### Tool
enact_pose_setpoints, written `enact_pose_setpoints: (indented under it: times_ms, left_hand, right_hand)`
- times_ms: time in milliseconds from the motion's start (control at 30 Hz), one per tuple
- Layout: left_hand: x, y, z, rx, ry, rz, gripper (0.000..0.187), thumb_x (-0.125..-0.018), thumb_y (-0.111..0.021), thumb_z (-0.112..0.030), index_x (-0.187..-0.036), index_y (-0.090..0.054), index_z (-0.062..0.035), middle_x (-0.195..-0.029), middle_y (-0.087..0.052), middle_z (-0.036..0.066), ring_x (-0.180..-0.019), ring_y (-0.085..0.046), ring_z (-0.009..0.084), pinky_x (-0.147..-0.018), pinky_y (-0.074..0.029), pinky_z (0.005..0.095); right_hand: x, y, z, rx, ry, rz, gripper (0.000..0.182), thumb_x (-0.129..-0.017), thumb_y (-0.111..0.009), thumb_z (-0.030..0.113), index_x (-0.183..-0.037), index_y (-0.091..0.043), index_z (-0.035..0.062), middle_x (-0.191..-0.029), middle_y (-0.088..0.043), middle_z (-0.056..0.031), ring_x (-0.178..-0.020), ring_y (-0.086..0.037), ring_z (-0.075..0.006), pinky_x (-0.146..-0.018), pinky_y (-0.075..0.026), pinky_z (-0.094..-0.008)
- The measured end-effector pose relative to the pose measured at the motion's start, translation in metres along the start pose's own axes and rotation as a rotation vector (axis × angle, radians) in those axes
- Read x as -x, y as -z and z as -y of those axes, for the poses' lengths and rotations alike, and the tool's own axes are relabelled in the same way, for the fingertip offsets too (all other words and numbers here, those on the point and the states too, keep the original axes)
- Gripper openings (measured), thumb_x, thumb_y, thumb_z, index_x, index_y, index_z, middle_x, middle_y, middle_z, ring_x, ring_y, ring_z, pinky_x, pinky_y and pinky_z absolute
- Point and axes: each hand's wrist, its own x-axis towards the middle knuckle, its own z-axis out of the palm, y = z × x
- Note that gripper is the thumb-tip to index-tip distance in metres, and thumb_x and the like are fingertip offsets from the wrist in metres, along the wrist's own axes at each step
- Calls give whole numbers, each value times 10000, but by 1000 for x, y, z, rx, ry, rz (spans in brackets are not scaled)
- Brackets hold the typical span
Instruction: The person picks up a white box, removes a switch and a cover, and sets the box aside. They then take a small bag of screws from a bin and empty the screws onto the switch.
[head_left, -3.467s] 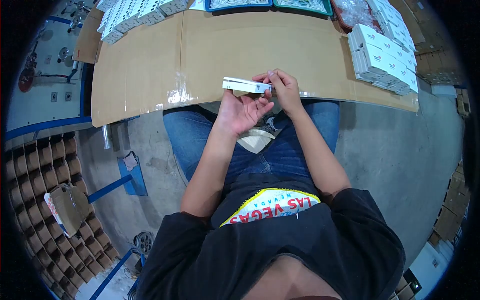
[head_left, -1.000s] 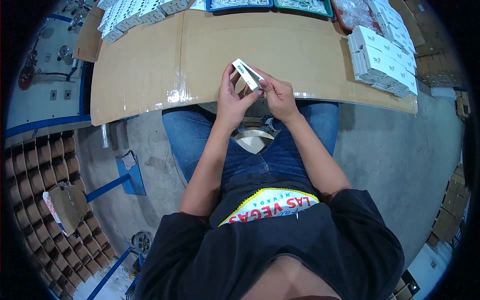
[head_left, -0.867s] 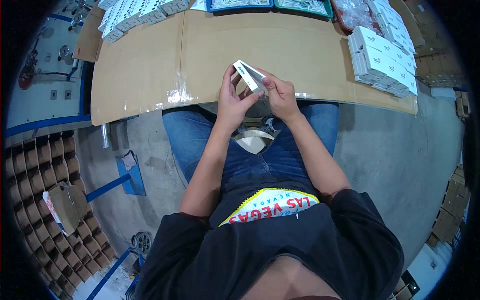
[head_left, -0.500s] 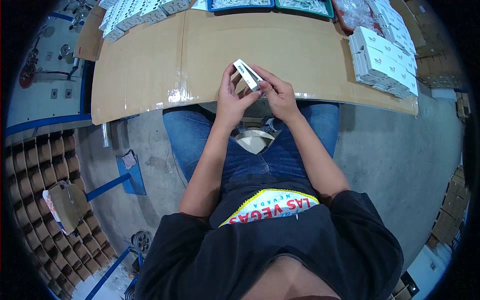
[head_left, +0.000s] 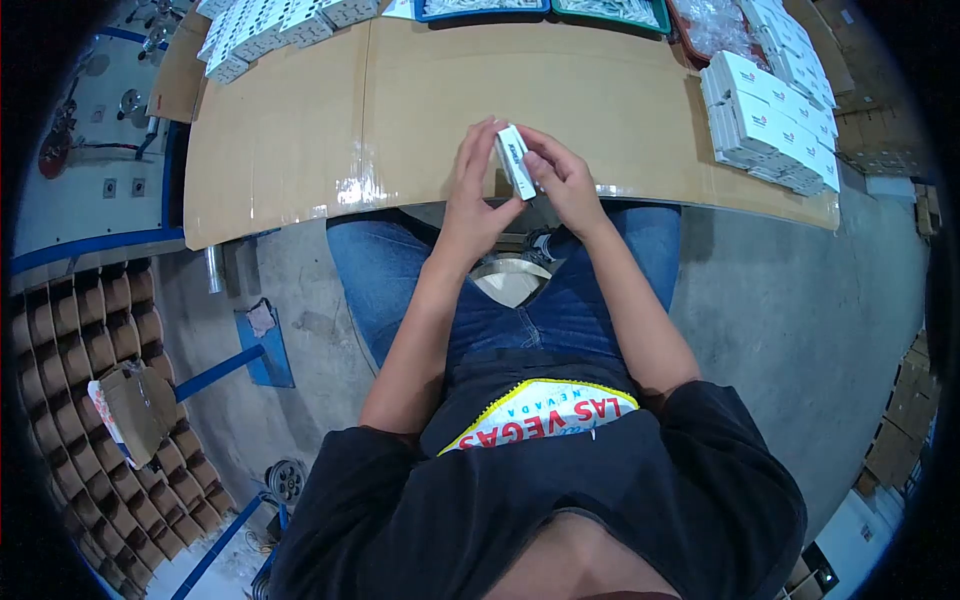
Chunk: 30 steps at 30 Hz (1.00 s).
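We grasp a small white box (head_left: 515, 162) with both hands, just above the near edge of the cardboard-covered bench (head_left: 280, 130). The box is tilted, its upper end leaning a little to the left, and a narrow face with dark lettering is turned up toward us. Our left hand (head_left: 472, 205) is partly open in a loose curve: its fingers reach to the upper end of the box and its thumb comes to the lower end, with a gap between palm and box. Our right hand (head_left: 568, 187) is closed more tightly, the thumb pressed along the right side of the box and the fingers bent around behind its upper part, where we cannot tell exactly how they touch. Well beyond the box, at the far side of the bench, we see a blue tray (head_left: 482, 18) and a green tray (head_left: 612, 28) filled with small white pieces. Farther to the right of the box is a reddish tray (head_left: 690, 42) holding clear plastic (head_left: 718, 28), and nearer to us on that side stand stacked white boxes (head_left: 770, 125). To the far left of the box are rows of patterned white cartons (head_left: 270, 30).
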Motion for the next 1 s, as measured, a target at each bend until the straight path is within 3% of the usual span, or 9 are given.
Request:
enact_pose_setpoints:
  times_ms: [200,300,367,400,500,733,833,900,1000]
  left_hand:
    - [1,0,-1,-172,-46,96,1057,-763,-780,8,-1646,-215,-130,-1647,-318,120,-1532,-324,310,-1213,-348,481]
    - [3,5,17,88,156,95,943,-847,-733,-82,-1636,-218,-112,-1568,-417,196,-1410,-490,355,-1117,-467,450]
    - [2,12,18,518,705,18,813,-1000,-630,-402,-1627,-213,-95,-1509,-476,179,-1200,-645,326,-946,-568,448]
    - [1,17,16,516,705,12,813,-1000,-630,-402,-1627,-213,-95,-1509,-476,179,-1200,-645,326,-946,-568,448]
    - [-4,24,6,718,912,89,980,-954,-293,-838,-1523,-383,-44,-1264,-633,163,-1027,-691,288,-803,-605,440]
    - [-5,24,-20,701,961,134,876,-998,-203,-787,-1460,-481,-96,-1225,-667,145,-1103,-686,290,-770,-649,490]
    - [-3,17,-22,911,869,118,849,-1019,-155,-756,-1480,-448,-107,-1249,-654,140,-1158,-669,291,-795,-646,503]
    - [-1,9,-28,883,846,70,887,-997,-146,-785,-1480,-447,-105,-1252,-653,142,-1151,-674,290,-768,-651,486]
    - [0,0,-24,869,820,-13,844,-1024,-171,-753,-1473,-452,-96,-1258,-640,134,-1110,-688,286,-805,-633,456]
  right_hand:
    - [0,12,2,-43,-51,24,640,-934,-775,168,-1490,-503,6,-1382,-624,-130,-1271,-588,-203,-1073,-476,-380]
    - [0,14,9,-63,-29,32,770,-857,-841,145,-1518,-468,15,-1470,-560,-147,-1349,-541,-225,-1128,-442,-408]
    - [-2,14,6,-13,91,111,847,-824,-843,104,-1557,-423,39,-1556,-480,-142,-1423,-476,-240,-1185,-391,-438]
    - [-2,12,6,-15,91,116,847,-824,-843,104,-1557,-423,39,-1556,-480,-142,-1423,-476,-240,-1185,-391,-438]
    - [4,4,13,44,75,203,884,-794,-805,38,-1578,-398,55,-1591,-444,-117,-1455,-442,-242,-1215,-355,-436]
    - [11,-10,34,221,0,367,728,-813,-688,21,-1516,-520,106,-1580,-474,-129,-1447,-461,-242,-1193,-384,-403]
    - [9,-11,33,378,157,359,649,-800,-724,36,-1435,-603,93,-1539,-515,-134,-1469,-439,-261,-1205,-351,-413]
    - [10,-15,35,368,184,213,531,-805,-839,189,-1294,-675,63,-1494,-545,-145,-1376,-536,-293,-1106,-465,-407]
    - [7,-18,34,608,332,60,512,-785,-882,269,-1208,-688,56,-1476,-553,-144,-1343,-558,-319,-1078,-485,-409]
